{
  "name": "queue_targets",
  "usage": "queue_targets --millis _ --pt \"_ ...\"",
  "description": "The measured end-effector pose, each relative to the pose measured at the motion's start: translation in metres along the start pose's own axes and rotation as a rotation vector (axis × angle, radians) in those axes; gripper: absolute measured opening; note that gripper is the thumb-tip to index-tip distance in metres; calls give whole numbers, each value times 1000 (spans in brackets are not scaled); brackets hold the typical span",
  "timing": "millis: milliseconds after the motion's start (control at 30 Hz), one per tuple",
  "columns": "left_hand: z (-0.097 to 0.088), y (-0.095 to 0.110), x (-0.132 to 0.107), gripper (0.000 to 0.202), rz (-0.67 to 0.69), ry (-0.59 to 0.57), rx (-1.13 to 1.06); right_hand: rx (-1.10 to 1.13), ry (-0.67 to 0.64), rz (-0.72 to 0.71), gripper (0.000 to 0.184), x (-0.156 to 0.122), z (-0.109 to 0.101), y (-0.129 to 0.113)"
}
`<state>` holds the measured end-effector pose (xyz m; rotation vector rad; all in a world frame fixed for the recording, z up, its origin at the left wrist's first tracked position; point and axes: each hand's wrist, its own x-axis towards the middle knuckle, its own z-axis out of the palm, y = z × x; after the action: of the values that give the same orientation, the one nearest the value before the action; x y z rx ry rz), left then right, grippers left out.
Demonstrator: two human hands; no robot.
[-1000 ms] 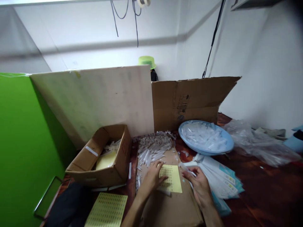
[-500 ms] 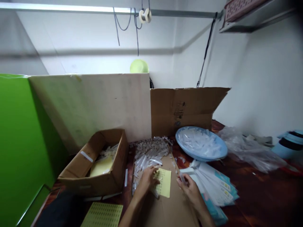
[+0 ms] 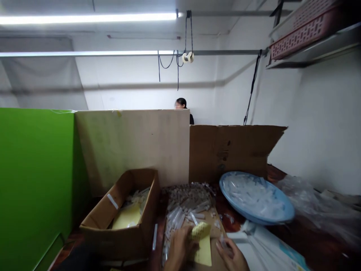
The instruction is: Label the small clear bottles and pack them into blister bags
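At the bottom edge of the head view my left hand (image 3: 180, 250) rests with bent fingers on a yellow sticker sheet (image 3: 203, 241), whose top edge curls up. The sheet lies on a flat piece of cardboard (image 3: 218, 229). My right hand (image 3: 229, 254) is just right of the sheet, fingers curled around a small clear tube (image 3: 222, 241). A heap of small clear tubes (image 3: 187, 205) lies right behind both hands.
An open cardboard box (image 3: 124, 229) with tubes and a yellow sheet stands at left. A blue basin (image 3: 282, 218) of clear tubes sits at right, with printed white packets (image 3: 270, 248) below it. Wooden and cardboard panels wall off the back; a person's head (image 3: 180, 103) shows behind them.
The camera has tilted up, so my hands have dropped to the bottom edge. The sticker sheet's top edge now curls up under my left hand. The green bowl behind the panel has gone; a head shows there.
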<state>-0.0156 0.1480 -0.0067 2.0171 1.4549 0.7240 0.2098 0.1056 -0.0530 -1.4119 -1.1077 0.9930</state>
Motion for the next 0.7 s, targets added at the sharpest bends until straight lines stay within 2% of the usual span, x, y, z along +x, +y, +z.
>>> queue_targets --millis 67,167,300,400,567,700 --pt "-4 4 -5 44 91 55 -32 10 67 3 52 -4 -5 -5" --pt "-14 20 -13 48 199 92 -44 36 117 -55 50 -14 -8 -24" --pt "-34 51 -25 58 296 84 62 47 70 -192 39 -25 -6 -60" --pt "-49 67 -33 62 333 59 157 74 68 -229 37 -28 -3 -78" --pt "-60 74 -47 64 386 15 218 199 -130 -205 37 -36 4 -90" --pt "-63 76 -55 61 397 87 231 157 -120 -159 48 -46 12 -91"
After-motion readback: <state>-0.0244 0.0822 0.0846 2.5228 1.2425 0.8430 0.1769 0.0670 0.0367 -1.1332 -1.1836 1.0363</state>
